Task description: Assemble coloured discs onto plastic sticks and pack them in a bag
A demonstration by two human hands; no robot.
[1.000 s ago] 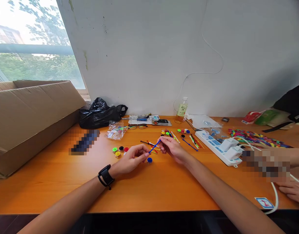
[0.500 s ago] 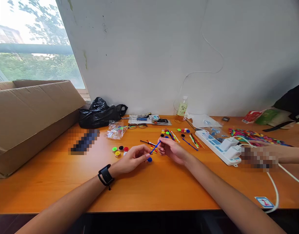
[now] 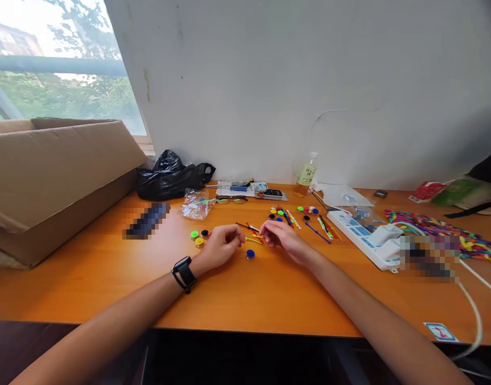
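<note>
My left hand (image 3: 223,246), with a black watch (image 3: 184,274) on its wrist, is closed in a loose curl above the table. My right hand (image 3: 284,240) faces it, fingers bent and drawn together. Whatever either hand holds is hidden by the fingers. Below and between them, a small blue round piece (image 3: 250,254) sits on the table. Just behind the gap lie thin coloured plastic sticks (image 3: 253,240), yellow-green, red and dark. Beside my left hand are green (image 3: 194,235), yellow (image 3: 199,243) and black (image 3: 205,233) round pieces.
More round pieces and sticks (image 3: 324,227) lie behind my right hand. A power strip (image 3: 359,235) with plugs and white cables stands to the right. A cardboard box (image 3: 64,176) is at left, a black plastic bag (image 3: 171,176) and a bottle (image 3: 306,176) at the back.
The blue stick held between both hands is now out of sight. My hands are a little further apart. Another person's arm at the right has left the view. The camera view has shifted.
</note>
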